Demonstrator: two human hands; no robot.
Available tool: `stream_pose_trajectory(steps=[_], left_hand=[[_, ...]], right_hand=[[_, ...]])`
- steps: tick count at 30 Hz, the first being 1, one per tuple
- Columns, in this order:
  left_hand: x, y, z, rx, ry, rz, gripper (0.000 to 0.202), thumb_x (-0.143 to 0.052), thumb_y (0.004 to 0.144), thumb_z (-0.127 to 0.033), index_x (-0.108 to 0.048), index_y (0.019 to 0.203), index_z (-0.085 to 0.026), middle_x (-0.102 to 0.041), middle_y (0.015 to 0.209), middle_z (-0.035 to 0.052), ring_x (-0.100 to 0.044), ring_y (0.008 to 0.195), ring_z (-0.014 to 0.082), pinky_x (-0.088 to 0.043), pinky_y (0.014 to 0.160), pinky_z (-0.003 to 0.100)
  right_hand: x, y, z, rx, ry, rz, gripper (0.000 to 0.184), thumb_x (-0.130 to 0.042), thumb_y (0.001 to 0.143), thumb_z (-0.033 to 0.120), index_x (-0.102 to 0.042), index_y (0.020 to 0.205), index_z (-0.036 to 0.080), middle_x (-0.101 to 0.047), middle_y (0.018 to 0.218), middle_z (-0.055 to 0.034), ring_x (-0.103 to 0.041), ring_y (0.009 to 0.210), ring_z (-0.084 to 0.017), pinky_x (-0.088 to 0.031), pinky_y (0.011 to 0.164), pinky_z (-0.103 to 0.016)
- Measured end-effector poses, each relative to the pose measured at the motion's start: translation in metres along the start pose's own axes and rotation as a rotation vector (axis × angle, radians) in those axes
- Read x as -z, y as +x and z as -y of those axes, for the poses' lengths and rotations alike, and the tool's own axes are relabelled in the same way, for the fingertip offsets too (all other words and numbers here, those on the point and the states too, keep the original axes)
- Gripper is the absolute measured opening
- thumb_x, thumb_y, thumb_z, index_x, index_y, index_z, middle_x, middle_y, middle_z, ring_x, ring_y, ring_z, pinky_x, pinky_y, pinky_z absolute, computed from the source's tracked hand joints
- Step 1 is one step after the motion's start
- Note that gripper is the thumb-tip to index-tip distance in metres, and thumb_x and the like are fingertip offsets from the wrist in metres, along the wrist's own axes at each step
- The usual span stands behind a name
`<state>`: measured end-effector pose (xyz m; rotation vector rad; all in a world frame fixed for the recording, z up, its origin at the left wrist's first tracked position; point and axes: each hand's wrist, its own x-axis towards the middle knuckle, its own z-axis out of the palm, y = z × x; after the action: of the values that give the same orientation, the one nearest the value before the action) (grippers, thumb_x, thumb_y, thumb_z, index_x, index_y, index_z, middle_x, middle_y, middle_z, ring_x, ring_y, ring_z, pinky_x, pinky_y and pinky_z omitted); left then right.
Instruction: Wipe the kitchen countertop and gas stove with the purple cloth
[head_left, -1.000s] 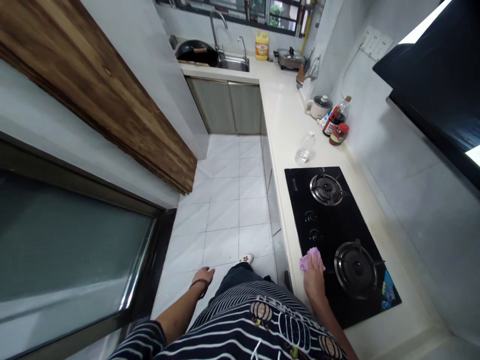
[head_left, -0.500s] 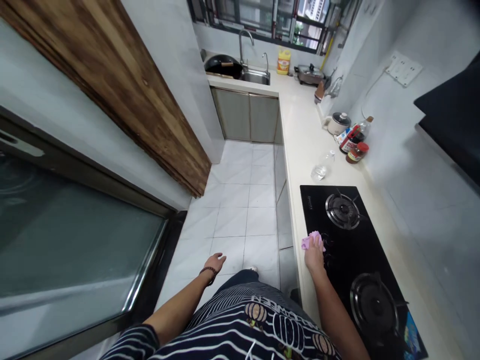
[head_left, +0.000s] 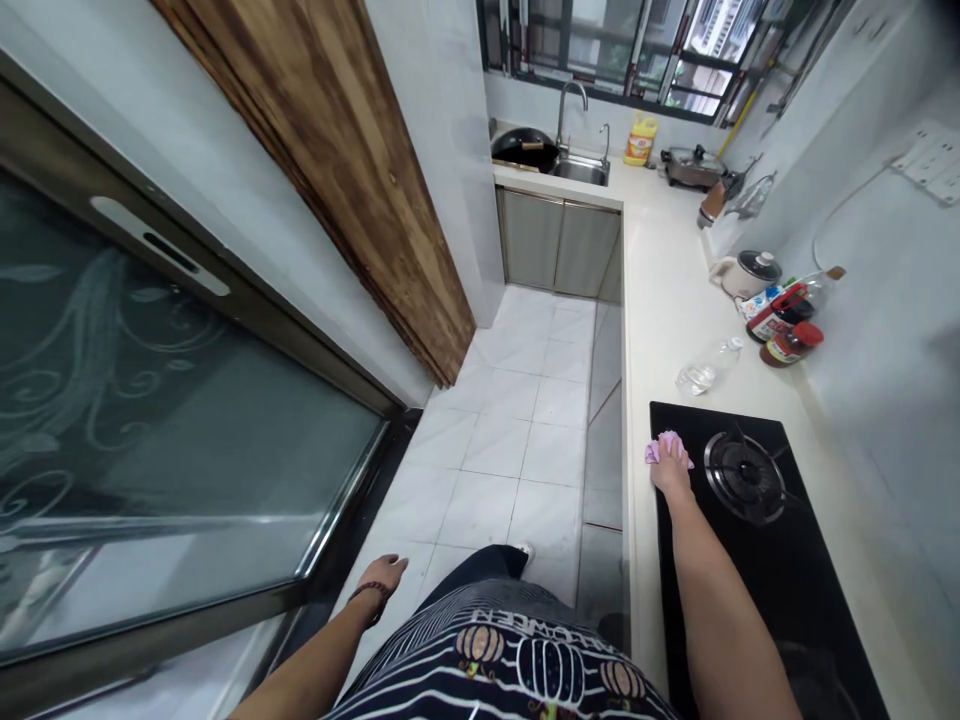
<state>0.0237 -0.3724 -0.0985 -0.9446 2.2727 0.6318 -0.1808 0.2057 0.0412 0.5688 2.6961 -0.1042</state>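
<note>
A crumpled pink cloth (head_left: 658,449) lies on the black gas stove (head_left: 739,590), near its front left edge. My right hand (head_left: 673,474) presses down on the cloth, fingers closed over it. To the right of that hand is the far burner (head_left: 744,474); my forearm crosses the stove's glass top. My left hand (head_left: 384,572) hangs in the air over the floor, holding nothing, its thumb apart from loosely bent fingers.
Beyond the stove stand a clear plastic bottle (head_left: 709,367), a red-lidded jar (head_left: 792,344) and a small pot (head_left: 750,272). A sink (head_left: 583,170) and a wok (head_left: 521,150) are by the window. A glass door (head_left: 225,420) is at left.
My right hand has slid the pink cloth away from me, from beside the knobs to the stove's far end. My left hand has moved left and lower in view. The camera has turned left.
</note>
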Motion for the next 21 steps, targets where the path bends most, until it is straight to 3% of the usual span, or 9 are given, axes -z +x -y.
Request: stream_pose_trajectory(steps=[5,8,12,17,21], left_hand=[[-0.013,0.004,-0.033,-0.071,-0.015,0.079,0.042,-0.074,0.083,-0.047,-0.085,0.113,-0.019,-0.088,0.124,0.0177,-0.081,0.125,0.0389,-0.064,0.108,0.045],[-0.019,0.009,-0.064,-0.133,-0.036,0.105,0.044,-0.075,0.083,-0.048,-0.084,0.113,-0.017,-0.087,0.125,0.0193,-0.080,0.127,0.0386,-0.063,0.108,0.044],[-0.029,0.013,-0.104,-0.207,-0.049,0.135,0.040,-0.075,0.085,-0.044,-0.084,0.113,-0.016,-0.086,0.127,0.0201,-0.079,0.129,0.0368,-0.062,0.108,0.041],[-0.048,0.004,-0.140,-0.265,-0.048,0.168,0.039,-0.075,0.086,-0.038,-0.084,0.115,-0.015,-0.085,0.132,0.0209,-0.078,0.132,0.0357,-0.061,0.109,0.039],[-0.062,-0.012,-0.147,-0.300,-0.060,0.187,0.040,-0.079,0.084,-0.044,-0.085,0.112,-0.016,-0.086,0.128,0.0204,-0.080,0.128,0.0359,-0.062,0.107,0.039]], right_hand=[[-0.019,-0.041,0.001,0.039,-0.011,-0.035,0.083,-0.045,0.097,0.011,-0.036,0.179,0.021,-0.026,0.192,-0.0127,-0.027,0.174,-0.034,-0.037,0.132,-0.041],[-0.038,-0.084,-0.004,0.056,-0.031,-0.068,0.081,-0.040,0.096,0.007,-0.046,0.175,0.023,-0.032,0.191,-0.0073,-0.028,0.175,-0.032,-0.036,0.135,-0.042],[-0.068,-0.150,-0.022,0.025,-0.037,-0.078,0.079,-0.027,0.099,0.006,-0.049,0.173,0.022,-0.033,0.189,-0.0080,-0.029,0.176,-0.031,-0.039,0.137,-0.048],[-0.118,-0.246,-0.056,0.053,-0.045,-0.140,0.069,-0.031,0.105,0.023,-0.054,0.170,0.024,-0.037,0.186,-0.0066,-0.033,0.175,-0.033,-0.030,0.143,-0.060],[-0.151,-0.322,-0.088,0.047,0.142,-0.141,0.058,-0.040,0.107,0.040,-0.068,0.158,0.039,-0.059,0.171,-0.0007,-0.048,0.166,-0.033,-0.037,0.141,-0.061]])
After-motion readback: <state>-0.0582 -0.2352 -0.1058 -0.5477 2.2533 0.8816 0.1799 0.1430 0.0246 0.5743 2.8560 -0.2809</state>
